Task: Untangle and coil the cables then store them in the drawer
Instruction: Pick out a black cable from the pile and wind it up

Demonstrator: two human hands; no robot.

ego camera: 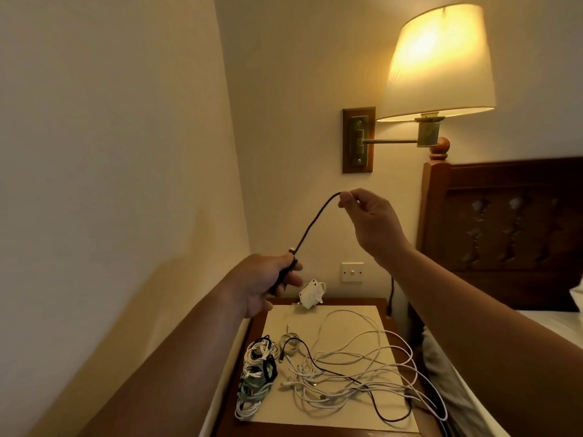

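Observation:
A dark cable arches in the air between both hands, above the nightstand. My left hand grips its lower part in a closed fist. My right hand pinches its upper end between thumb and fingers, higher and to the right. On the nightstand top lies a loose tangle of white cables with one black cable running through it. Coiled bundles of white, black and green cables are stacked at the left side. No drawer is visible.
A white power adapter stands at the back of the nightstand. A wall switch is behind it. A lit wall lamp hangs above, and a wooden headboard and bed are at the right. A wall runs close on the left.

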